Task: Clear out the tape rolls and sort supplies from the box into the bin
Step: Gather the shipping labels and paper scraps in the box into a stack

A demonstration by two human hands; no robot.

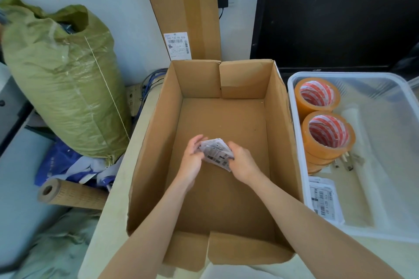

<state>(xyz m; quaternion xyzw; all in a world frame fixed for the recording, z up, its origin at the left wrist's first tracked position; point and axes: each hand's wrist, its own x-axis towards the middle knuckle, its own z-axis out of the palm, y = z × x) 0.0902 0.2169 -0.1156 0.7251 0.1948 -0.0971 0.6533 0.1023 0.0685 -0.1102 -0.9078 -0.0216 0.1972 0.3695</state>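
Both forearms reach into cardboard box; L hand & R hand grip wad of barcode labels above box floor. Tape rolls sit in clear bin at right.

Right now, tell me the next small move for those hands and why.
Probably lift the crumpled white barcode labels, held between the left hand and right hand, out of the brown cardboard box toward the clear plastic bin. The box floor looks otherwise bare, and the orange tape rolls already sit in the bin.
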